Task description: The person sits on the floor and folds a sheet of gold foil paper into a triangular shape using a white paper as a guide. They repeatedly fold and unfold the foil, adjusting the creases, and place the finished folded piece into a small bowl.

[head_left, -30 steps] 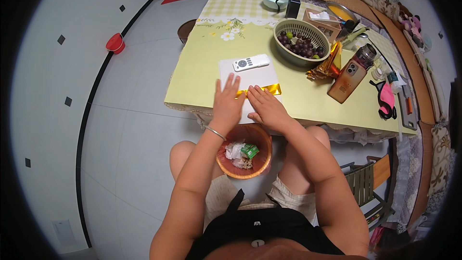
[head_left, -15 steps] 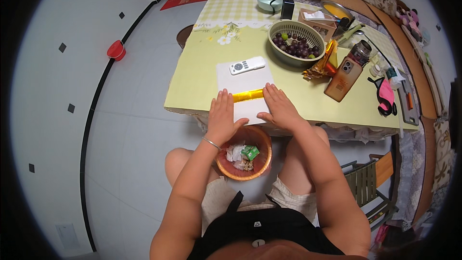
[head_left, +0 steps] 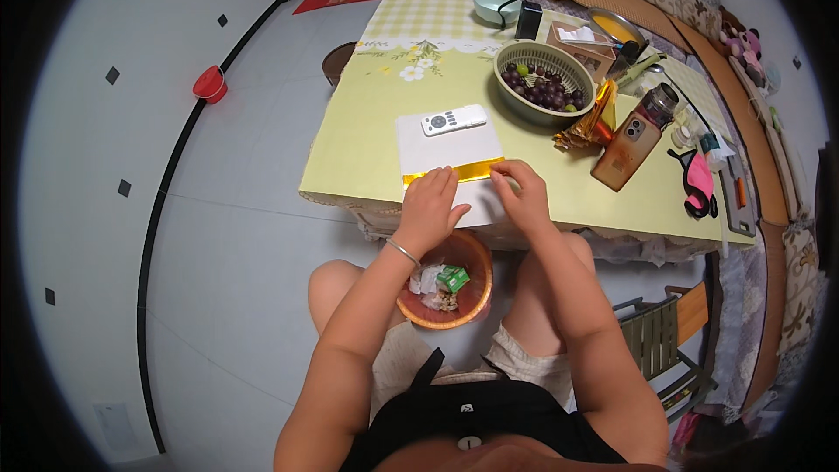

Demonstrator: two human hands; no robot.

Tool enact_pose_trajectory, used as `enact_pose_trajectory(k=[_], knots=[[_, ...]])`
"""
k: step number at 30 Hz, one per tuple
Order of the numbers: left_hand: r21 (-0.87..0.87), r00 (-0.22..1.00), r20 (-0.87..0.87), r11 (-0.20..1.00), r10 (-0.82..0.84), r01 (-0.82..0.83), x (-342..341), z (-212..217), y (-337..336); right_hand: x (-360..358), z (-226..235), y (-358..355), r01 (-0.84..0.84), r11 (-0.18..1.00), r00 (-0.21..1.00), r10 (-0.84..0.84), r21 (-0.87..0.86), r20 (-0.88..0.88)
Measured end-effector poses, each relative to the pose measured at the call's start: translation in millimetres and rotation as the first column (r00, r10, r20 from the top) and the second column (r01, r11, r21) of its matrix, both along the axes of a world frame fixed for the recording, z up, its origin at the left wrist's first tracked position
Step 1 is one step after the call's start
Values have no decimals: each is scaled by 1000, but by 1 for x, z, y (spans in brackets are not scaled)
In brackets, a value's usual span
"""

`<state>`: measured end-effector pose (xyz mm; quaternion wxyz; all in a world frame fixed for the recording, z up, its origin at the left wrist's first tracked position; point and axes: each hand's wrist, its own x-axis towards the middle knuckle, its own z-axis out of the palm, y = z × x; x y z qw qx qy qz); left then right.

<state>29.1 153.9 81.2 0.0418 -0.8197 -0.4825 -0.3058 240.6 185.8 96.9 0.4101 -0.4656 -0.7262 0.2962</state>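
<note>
A shiny gold foil strip lies across a white sheet of paper near the front edge of the table. My left hand rests flat with fingers outstretched, its fingertips on the strip's left half. At the strip's right end, the thumb and forefinger of my right hand close together on the foil in a pinch. A white remote control lies on the paper's upper part, beyond both hands.
On the table are a colander of grapes, crumpled gold foil, a phone leaning on a jar, and a pink-and-black eye mask. Below the table edge, an orange bin holding rubbish stands between my knees.
My left hand has slid right along the strip, uncovering its left end. My right hand has gone from lying flat to pinching the right end.
</note>
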Motion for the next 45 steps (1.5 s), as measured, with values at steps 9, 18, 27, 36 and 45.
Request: enact_pose_trajectory(k=[9, 18, 27, 36, 45], knots=[[-120, 994, 90, 991, 68, -57, 6, 19, 19, -2, -15, 19, -517, 792, 321, -170, -323, -932], [43, 989, 71, 990, 131, -134, 18, 12, 34, -18, -4, 24, -502, 844, 265, -57, -188, -963], [-48, 992, 103, 996, 74, -69, 11, 10, 32, 12, 11, 14, -510, 755, 453, -171, -412, -875], [-30, 986, 91, 990, 141, -139, 23, 14, 30, -1, 0, 22, -461, 847, 309, -125, -263, -943], [71, 975, 155, 983, 157, -169, 16, 7, 37, -6, 7, 17, 79, 990, 992, -66, 115, -111]])
